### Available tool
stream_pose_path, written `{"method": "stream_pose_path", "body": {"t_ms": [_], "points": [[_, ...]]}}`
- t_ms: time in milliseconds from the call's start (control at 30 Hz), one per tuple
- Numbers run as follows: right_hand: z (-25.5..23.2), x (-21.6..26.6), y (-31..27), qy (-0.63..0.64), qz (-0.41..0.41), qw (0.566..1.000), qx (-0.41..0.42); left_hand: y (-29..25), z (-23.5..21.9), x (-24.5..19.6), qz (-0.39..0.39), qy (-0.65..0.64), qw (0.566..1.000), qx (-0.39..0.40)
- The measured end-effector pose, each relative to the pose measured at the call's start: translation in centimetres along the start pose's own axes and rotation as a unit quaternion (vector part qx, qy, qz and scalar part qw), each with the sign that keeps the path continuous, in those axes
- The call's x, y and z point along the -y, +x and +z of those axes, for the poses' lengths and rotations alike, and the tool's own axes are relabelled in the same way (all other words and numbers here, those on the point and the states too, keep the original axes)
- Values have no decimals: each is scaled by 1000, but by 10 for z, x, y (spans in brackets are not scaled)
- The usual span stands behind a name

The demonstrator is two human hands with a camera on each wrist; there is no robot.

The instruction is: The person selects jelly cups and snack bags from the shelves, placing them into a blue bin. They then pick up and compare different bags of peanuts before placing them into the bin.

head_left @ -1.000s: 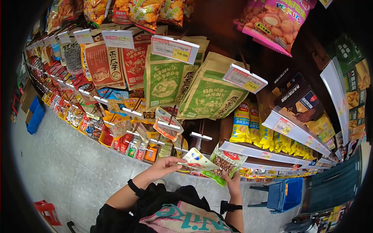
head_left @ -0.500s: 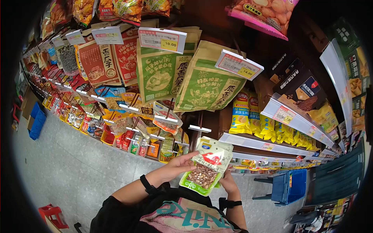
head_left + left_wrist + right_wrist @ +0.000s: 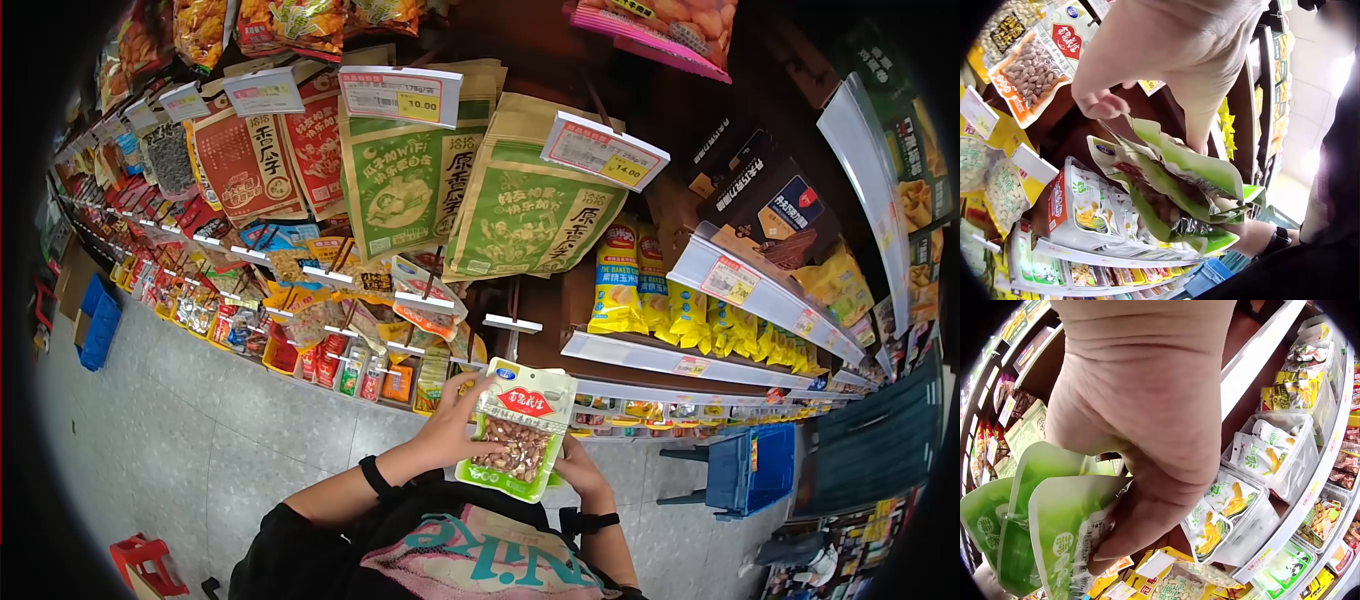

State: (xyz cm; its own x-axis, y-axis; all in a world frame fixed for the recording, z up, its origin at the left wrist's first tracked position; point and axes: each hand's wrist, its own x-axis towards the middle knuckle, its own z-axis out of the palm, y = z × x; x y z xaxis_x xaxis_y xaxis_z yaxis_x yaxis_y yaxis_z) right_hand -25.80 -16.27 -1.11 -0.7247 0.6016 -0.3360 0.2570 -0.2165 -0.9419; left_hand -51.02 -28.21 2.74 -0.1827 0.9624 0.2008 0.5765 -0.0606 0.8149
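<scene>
Green-and-white bags of peanuts (image 3: 522,430) are held in a stack in front of the chest, the front one's printed face and clear window toward the head view. My left hand (image 3: 452,432) holds the stack's left side, thumb over the window. In the left wrist view, its fingers (image 3: 1100,104) are at the top corner of the bags (image 3: 1194,174), which fan apart. My right hand (image 3: 584,470) grips the lower right side, mostly behind the stack in the head view. Its thumb (image 3: 1124,540) presses the nearest bag's back (image 3: 1072,531) in the right wrist view.
Green seed bags (image 3: 525,205) hang ahead behind price tags. Below them hangs an orange-edged peanut bag (image 3: 1030,74). Yellow snack packs (image 3: 612,285) line a shelf on the right. A blue basket (image 3: 750,470) stands at right, a red stool (image 3: 145,565) at lower left.
The bags, earlier apart with one tilted in each hand, have come together into one stack. The front bag has turned to face me, and my left thumb has moved onto its window.
</scene>
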Motion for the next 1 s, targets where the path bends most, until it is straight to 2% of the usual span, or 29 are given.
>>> {"method": "stream_pose_path", "body": {"t_ms": [33,67,133,167,200,233,267,333,400,433,467,533,567,600,667,700,733,800,933,1000], "points": [[2,1,2,-2,-2,1000,3,-1,-2,1,-57,-28,998,22],[3,1,3,-6,5,1000,0,-5,0,5,-58,-28,998,17],[7,1,7,-13,10,1000,2,-12,6,16,-140,-5,990,-10],[8,1,9,-15,6,1000,9,-12,6,24,-141,-5,990,-15],[9,2,12,-18,3,1000,16,-10,2,29,-183,-186,961,87],[12,3,15,-20,2,1000,20,-11,-1,32,-215,-359,889,185],[16,4,18,-44,-3,998,33,-13,-3,32,-215,-360,890,180],[22,6,26,-69,-9,996,50,-17,-8,32,-245,-420,853,187],[28,8,33,-26,0,994,103,-24,-4,46,-257,-415,856,168],[30,11,33,-84,6,992,90,-27,-1,53,-259,-409,863,143],[34,15,35,-86,7,992,93,-30,1,59,-260,-402,870,118],[44,22,38,96,89,989,62,-33,-4,56,-261,-413,866,108],[45,26,37,153,109,980,64,-35,-2,61,-256,-410,870,96],[43,23,39,154,113,979,65,-37,-4,59,-252,-408,873,85],[36,12,43,-26,120,987,104,-38,-6,53,-255,-405,874,82],[42,28,38,-96,125,981,112,-38,-7,49,-229,-399,884,79],[47,34,40,-95,129,981,112,-39,-7,47,-202,-393,894,77],[56,41,43,-140,41,967,206,-43,3,56,-199,-392,895,71],[67,42,41,-108,-2,975,195,-48,11,58,-208,-376,902,55],[68,43,38,-136,-3,974,183,-53,13,59,-217,-377,899,49]]}}
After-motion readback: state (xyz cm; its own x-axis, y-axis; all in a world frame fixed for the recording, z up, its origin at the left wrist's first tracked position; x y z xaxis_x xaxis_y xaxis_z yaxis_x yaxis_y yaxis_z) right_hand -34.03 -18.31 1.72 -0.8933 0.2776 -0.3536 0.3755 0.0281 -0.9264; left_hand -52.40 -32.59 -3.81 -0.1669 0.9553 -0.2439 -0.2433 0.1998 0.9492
